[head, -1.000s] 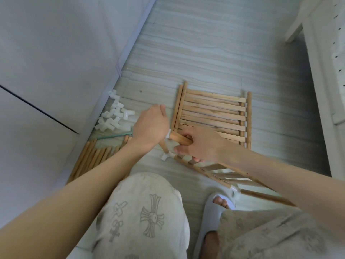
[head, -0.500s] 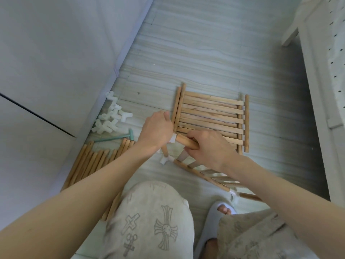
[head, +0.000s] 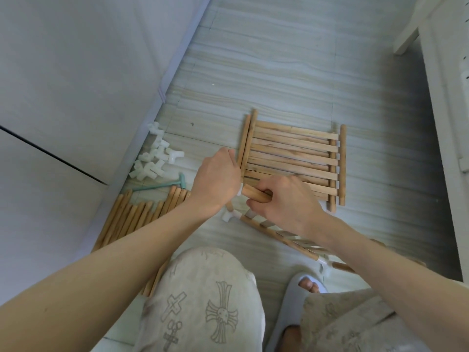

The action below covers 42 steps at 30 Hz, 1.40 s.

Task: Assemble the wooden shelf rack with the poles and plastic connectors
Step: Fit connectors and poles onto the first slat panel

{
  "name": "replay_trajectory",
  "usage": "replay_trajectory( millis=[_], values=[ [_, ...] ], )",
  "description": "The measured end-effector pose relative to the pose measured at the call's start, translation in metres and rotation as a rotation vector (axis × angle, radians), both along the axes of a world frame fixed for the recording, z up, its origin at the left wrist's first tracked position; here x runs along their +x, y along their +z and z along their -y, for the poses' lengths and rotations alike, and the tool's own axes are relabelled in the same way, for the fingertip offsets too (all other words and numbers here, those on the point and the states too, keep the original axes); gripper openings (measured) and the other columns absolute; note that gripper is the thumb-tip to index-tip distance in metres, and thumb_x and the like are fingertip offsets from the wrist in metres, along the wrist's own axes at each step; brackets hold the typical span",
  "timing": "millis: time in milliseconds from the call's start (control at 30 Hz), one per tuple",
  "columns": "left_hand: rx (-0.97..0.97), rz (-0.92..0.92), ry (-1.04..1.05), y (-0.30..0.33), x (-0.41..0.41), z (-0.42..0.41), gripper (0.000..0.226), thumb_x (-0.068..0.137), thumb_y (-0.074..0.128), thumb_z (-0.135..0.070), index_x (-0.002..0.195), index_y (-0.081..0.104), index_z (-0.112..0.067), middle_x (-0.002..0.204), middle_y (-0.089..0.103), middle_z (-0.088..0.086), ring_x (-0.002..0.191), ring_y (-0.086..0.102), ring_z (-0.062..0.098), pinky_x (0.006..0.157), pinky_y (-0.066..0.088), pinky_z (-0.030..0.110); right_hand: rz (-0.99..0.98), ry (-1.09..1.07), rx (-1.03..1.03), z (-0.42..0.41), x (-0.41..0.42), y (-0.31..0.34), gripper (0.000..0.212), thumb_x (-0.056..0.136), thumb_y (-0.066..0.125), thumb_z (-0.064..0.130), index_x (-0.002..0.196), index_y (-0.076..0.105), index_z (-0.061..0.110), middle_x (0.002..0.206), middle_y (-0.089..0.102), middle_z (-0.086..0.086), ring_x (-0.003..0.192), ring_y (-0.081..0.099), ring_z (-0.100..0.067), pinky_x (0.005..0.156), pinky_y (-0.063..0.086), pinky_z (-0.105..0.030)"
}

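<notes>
My right hand (head: 284, 201) grips a short wooden pole (head: 255, 195) held level above the floor. My left hand (head: 217, 182) is curled round a white plastic connector (head: 239, 190) at the pole's left end; most of the connector is hidden by my fingers. Below my hands lies a partly built shelf frame (head: 276, 235) with a white corner connector (head: 228, 215) on its near-left end. A flat slatted shelf panel (head: 291, 156) lies on the floor just beyond my hands.
A heap of white connectors (head: 154, 161) and a green-handled mallet (head: 162, 185) lie by the wall at the left. Loose poles (head: 134, 217) lie beside my left knee. White furniture (head: 446, 102) stands along the right. My slippered foot (head: 302, 293) is at the bottom.
Both hands have stayed on the pole and connector and drifted slightly. My right hand has closed further over the pole. The view has shifted a little.
</notes>
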<state>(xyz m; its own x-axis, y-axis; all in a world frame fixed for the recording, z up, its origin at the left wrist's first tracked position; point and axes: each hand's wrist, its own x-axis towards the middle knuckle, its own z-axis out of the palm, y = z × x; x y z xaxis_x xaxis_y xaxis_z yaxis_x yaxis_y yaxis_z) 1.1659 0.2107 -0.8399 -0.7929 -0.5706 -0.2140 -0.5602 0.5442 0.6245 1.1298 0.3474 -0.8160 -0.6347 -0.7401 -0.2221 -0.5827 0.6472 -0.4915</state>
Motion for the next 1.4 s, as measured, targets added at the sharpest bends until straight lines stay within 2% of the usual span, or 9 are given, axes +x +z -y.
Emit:
replay_trajectory(
  millis=[433, 733, 833, 933, 1033, 1100, 1200, 1300, 1400],
  values=[
    [-0.03, 0.002, -0.128, 0.003, 0.001, -0.028, 0.027, 0.102, 0.022, -0.026, 0.087, 0.041, -0.016, 0.066, 0.047, -0.001, 0.062, 0.048, 0.016, 0.049, 0.029, 0.027, -0.025, -0.005, 0.024, -0.023, 0.005, 0.002, 0.039, 0.08, 0.061, 0.03, 0.051, 0.035, 0.031, 0.06, 0.043, 0.011, 0.068, 0.048, -0.017, 0.059, 0.034, -0.029],
    [0.17, 0.032, -0.077, 0.004, -0.024, -0.032, 0.034, 0.097, 0.027, -0.011, 0.067, 0.043, -0.013, 0.068, 0.047, 0.001, 0.066, 0.044, 0.017, 0.055, 0.027, 0.025, -0.057, 0.01, 0.092, -0.025, -0.011, 0.003, 0.035, 0.082, 0.055, 0.029, 0.055, 0.033, 0.025, 0.059, 0.04, 0.009, 0.068, 0.046, -0.022, 0.059, 0.034, -0.031],
    [0.319, 0.017, 0.003, 0.006, -0.029, -0.029, 0.032, 0.097, 0.03, -0.015, 0.071, 0.048, -0.012, 0.074, 0.052, 0.005, 0.072, 0.047, 0.021, 0.062, 0.034, 0.032, -0.069, 0.061, 0.095, -0.031, -0.017, 0.007, 0.016, 0.084, 0.058, 0.035, 0.082, 0.048, 0.023, 0.087, 0.057, 0.002, 0.087, 0.055, -0.025, 0.065, 0.038, -0.032],
    [0.36, 0.003, -0.041, 0.007, -0.024, -0.027, 0.037, 0.098, 0.032, -0.021, 0.067, 0.05, -0.016, 0.072, 0.053, 0.003, 0.069, 0.049, 0.018, 0.061, 0.035, 0.031, -0.056, 0.064, 0.179, -0.049, -0.026, 0.008, 0.054, 0.079, 0.062, 0.053, 0.122, 0.044, 0.026, 0.114, 0.057, 0.006, 0.1, 0.055, -0.021, 0.072, 0.041, -0.033],
    [0.544, -0.063, -0.113, 0.011, -0.018, -0.026, 0.037, 0.099, 0.036, -0.022, 0.067, 0.055, -0.015, 0.065, 0.051, 0.0, 0.065, 0.048, 0.013, 0.062, 0.036, 0.026, 0.025, 0.014, 0.247, -0.061, -0.029, 0.009, 0.031, 0.078, 0.056, 0.061, 0.084, 0.052, 0.031, 0.083, 0.061, 0.011, 0.081, 0.057, -0.015, 0.067, 0.044, -0.033],
    [0.749, -0.131, -0.171, 0.013, -0.016, -0.024, 0.036, 0.1, 0.037, -0.024, 0.072, 0.056, -0.012, 0.058, 0.047, 0.001, 0.063, 0.046, 0.017, 0.067, 0.038, 0.027, -0.028, 0.078, 0.259, -0.063, -0.024, 0.006, 0.038, 0.084, 0.049, 0.058, 0.061, 0.04, 0.029, 0.06, 0.051, 0.009, 0.065, 0.052, -0.016, 0.062, 0.044, -0.033],
    [0.876, -0.203, -0.25, 0.01, -0.013, -0.019, 0.031, 0.1, 0.039, -0.023, 0.079, 0.056, -0.008, 0.053, 0.042, 0.001, 0.06, 0.041, 0.021, 0.064, 0.037, 0.029, -0.17, 0.194, 0.203, -0.063, -0.019, 0.003, 0.045, 0.09, 0.047, 0.052, 0.058, 0.033, 0.023, 0.054, 0.047, 0.002, 0.057, 0.042, -0.021, 0.058, 0.036, -0.032],
    [0.922, -0.285, -0.286, 0.007, -0.01, -0.015, 0.027, 0.099, 0.039, -0.019, 0.082, 0.056, -0.005, 0.058, 0.047, 0.005, 0.059, 0.047, 0.019, 0.061, 0.041, 0.026, -0.301, 0.277, 0.043, -0.067, -0.022, 0.001, 0.041, 0.087, 0.06, 0.043, 0.064, 0.05, 0.01, 0.056, 0.057, -0.011, 0.048, 0.042, -0.025, 0.049, 0.035, -0.032],
    [1.007, -0.308, -0.354, 0.004, -0.003, -0.013, 0.027, 0.098, 0.038, -0.019, 0.089, 0.057, -0.002, 0.077, 0.061, 0.015, 0.078, 0.062, 0.027, 0.074, 0.053, 0.029, -0.359, 0.331, -0.056, -0.07, -0.022, -0.001, 0.04, 0.081, 0.07, 0.036, 0.06, 0.053, 0.006, 0.047, 0.051, -0.008, 0.038, 0.045, -0.025, 0.038, 0.036, -0.03]
  ],
)
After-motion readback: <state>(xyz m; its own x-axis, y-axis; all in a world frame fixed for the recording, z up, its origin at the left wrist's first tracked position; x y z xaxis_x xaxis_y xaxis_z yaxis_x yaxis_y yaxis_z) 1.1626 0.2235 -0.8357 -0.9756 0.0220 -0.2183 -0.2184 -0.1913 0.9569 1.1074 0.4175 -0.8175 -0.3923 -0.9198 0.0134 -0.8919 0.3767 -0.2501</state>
